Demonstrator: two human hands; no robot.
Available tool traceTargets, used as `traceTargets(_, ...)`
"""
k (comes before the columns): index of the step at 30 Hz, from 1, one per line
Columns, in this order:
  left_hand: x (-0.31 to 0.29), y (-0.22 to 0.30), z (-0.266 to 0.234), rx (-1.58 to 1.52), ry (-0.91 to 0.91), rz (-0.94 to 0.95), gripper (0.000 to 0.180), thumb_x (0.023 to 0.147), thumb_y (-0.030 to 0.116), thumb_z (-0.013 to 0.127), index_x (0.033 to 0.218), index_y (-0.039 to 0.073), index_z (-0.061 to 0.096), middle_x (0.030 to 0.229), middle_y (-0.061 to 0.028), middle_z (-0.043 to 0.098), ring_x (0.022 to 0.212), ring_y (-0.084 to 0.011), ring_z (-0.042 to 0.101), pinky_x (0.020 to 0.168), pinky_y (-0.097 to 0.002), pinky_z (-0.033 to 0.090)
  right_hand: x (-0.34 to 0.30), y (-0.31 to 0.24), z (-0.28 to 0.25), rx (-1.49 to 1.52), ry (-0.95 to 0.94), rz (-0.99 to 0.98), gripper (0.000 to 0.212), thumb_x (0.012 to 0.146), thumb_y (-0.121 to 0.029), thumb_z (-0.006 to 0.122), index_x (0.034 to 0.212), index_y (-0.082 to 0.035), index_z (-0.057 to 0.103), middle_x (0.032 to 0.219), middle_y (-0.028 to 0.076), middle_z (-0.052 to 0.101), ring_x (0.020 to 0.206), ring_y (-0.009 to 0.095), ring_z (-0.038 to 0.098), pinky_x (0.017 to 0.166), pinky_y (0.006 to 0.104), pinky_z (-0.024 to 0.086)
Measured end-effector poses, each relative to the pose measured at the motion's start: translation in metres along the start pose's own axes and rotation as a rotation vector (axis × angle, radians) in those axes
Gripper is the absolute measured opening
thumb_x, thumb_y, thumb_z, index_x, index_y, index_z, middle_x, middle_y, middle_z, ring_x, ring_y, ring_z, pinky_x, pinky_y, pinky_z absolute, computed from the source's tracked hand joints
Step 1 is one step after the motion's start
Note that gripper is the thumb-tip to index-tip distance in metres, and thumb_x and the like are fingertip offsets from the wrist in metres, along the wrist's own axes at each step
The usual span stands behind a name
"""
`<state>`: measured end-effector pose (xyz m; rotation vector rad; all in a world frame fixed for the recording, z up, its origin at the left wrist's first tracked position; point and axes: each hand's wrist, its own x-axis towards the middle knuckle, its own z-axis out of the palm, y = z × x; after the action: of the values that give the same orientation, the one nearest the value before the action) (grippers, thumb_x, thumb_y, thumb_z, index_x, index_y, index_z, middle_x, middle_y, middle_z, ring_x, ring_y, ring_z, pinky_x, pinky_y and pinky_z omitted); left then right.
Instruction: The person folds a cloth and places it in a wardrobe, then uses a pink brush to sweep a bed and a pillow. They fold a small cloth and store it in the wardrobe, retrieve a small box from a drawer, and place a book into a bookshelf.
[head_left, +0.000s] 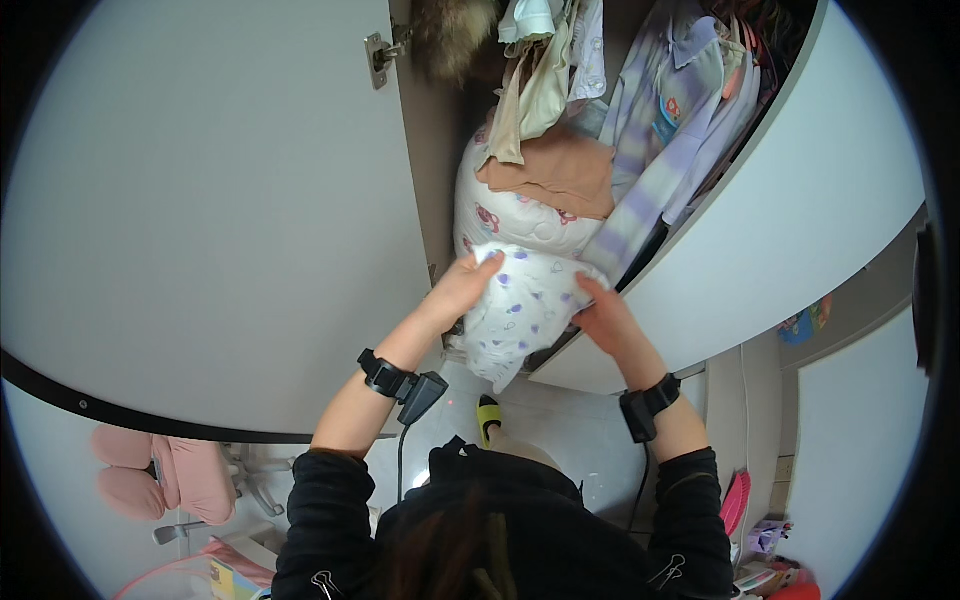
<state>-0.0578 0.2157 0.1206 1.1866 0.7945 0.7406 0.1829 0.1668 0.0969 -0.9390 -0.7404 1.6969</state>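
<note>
Between my two hands hangs a white cloth garment (525,310) with a small purple print; its exact kind does not show. My left hand (465,288) grips its upper left edge, the thumb lying on top. At the upper right edge my right hand (607,318) pinches it, fingers partly hidden behind the fabric. The lower end droops to a loose point above the floor. Just beyond it, inside the wardrobe, sits a bulky white printed bundle (540,232), with a folded tan-orange cloth (560,172) on top.
A wide grey door (210,200) stands open at left, its metal hinge (378,60) showing. Light garments (545,80) and a purple-white striped shirt (680,90) hang inside. A white door panel (780,220) borders the right. A pink chair (170,475) stands behind the grey door.
</note>
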Motion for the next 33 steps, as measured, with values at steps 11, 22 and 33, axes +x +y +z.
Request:
traceTargets(11,-0.007,-0.012,-0.016,0.703,0.270,-0.245,0.073,0.089,0.048,0.057,0.117,-0.018,0.046,0.111,-0.0275,0.058,0.102,-0.0282,0.059,0.089,-0.0348,0.046,0.015,0.040,-0.005,-0.475,-0.113,0.082,0.062,0.082,-0.015,0.068,0.134,0.003,0.039,0.127,0.012,0.052,0.111,0.019,0.053,0.097,0.0324,0.040)
traceTargets(22,-0.017,-0.051,-0.024,0.453,0.078,-0.074,0.115,0.072,0.021,0.080,0.146,-0.001,-0.006,0.135,-0.0261,0.040,0.124,-0.0258,0.044,0.102,-0.0319,0.037,0.013,0.017,0.003,-0.569,-0.148,-0.216,0.048,0.083,-0.002,0.062,0.130,-0.001,0.050,0.116,0.007,0.058,0.103,0.014,0.055,0.089,0.0266,0.044)
traceTargets(33,-0.010,-0.019,-0.005,0.261,0.169,0.127,0.031,0.089,0.009,0.057,0.118,0.001,0.056,0.107,-0.0068,0.062,0.093,-0.0142,0.059,0.085,-0.0271,0.046,-0.008,-0.019,0.004,-0.707,-0.040,-0.307,0.045,0.086,0.000,0.058,0.130,-0.005,0.053,0.114,0.005,0.059,0.098,0.009,0.054,0.085,0.0241,0.045)
